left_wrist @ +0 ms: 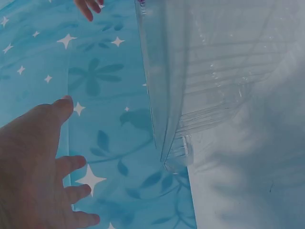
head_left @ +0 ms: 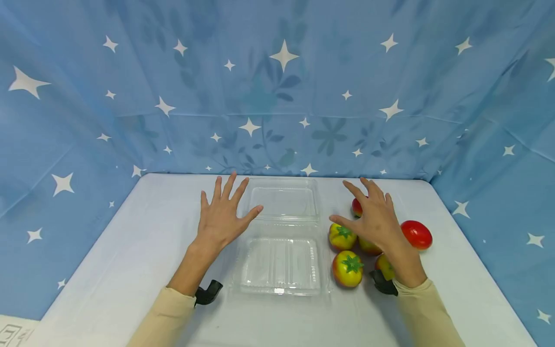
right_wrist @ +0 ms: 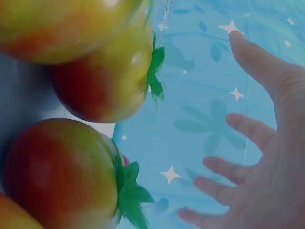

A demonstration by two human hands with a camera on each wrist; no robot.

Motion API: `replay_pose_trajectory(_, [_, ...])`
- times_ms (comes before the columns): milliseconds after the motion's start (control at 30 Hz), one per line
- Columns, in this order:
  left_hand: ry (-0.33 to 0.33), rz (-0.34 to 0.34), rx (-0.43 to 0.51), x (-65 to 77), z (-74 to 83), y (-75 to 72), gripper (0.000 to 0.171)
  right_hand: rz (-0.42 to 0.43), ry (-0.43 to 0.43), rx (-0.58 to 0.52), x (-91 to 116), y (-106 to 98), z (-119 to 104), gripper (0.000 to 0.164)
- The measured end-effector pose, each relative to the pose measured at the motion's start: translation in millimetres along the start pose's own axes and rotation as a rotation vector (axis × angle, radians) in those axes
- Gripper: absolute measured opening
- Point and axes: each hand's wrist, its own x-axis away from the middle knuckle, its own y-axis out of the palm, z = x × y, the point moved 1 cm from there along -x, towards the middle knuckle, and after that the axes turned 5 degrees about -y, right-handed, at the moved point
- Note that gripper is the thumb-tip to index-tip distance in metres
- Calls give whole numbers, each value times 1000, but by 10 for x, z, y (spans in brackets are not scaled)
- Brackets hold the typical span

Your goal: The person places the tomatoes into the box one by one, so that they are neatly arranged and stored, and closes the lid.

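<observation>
My left hand hovers at the left side of a transparent plastic clamshell box, fingers spread and holding nothing. The box lies unfolded, its ribbed base nearer me and its lid behind. Over a group of yellow-and-red tomatoes with green leafy tops, my right hand also has spread fingers and nothing in them. One tomato sits beside the base and another just behind it; others are partly hidden under the right hand and wrist. In the right wrist view, tomatoes stand left of the right hand.
A smooth red oval fruit lies right of my right wrist, and a smaller red one shows behind that hand. The white table meets blue star-patterned cloth at the back and sides. Black straps sit at both wrists.
</observation>
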Motion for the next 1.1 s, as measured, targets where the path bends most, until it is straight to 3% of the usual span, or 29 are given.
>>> replay_pose_trajectory(233, [25,22,90,12,-2,14,80,-86,-25,-174,35,-23,70,94])
replay_pose_trajectory(400, [44,31,169,24,-13,48,77,-91,-52,-266,56,0,113,89])
replay_pose_trajectory(600, [10,18,217,58,-60,96,72,-103,-91,-288,80,66,144,85])
replay_pose_trajectory(833, [-40,-50,309,74,-99,166,72,-144,-51,-314,118,96,153,83])
replay_pose_trajectory(1100, [-82,-106,340,113,-187,246,68,-203,-28,-340,143,159,195,81])
